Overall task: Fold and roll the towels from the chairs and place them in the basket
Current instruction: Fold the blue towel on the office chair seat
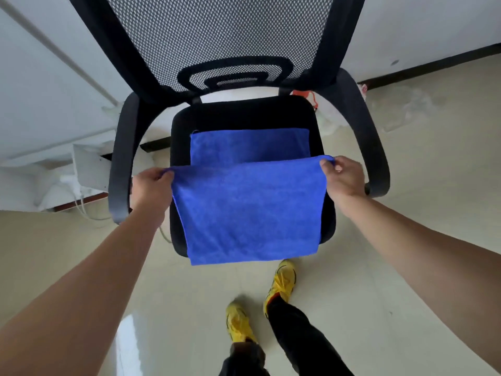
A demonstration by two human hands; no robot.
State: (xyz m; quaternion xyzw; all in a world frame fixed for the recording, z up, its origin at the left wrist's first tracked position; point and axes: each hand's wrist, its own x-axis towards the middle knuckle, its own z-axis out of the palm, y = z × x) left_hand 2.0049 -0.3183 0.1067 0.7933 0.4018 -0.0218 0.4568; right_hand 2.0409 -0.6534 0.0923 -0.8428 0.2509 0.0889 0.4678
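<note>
A blue towel (249, 207) hangs in front of a black office chair (244, 115), stretched flat between my two hands. My left hand (150, 187) pinches its upper left corner and my right hand (343, 176) pinches its upper right corner. The towel's lower edge hangs past the front of the seat. A second blue layer (249, 147) lies flat on the seat behind the held part; I cannot tell whether it is the same towel or another one. No basket is in view.
The chair has a mesh back (217, 36) and two curved black armrests (122, 158) beside my hands. White furniture and cables (78, 191) stand to the left. An orange and white bag (314, 104) lies behind the chair. My feet in yellow shoes (282, 280) stand on the pale floor.
</note>
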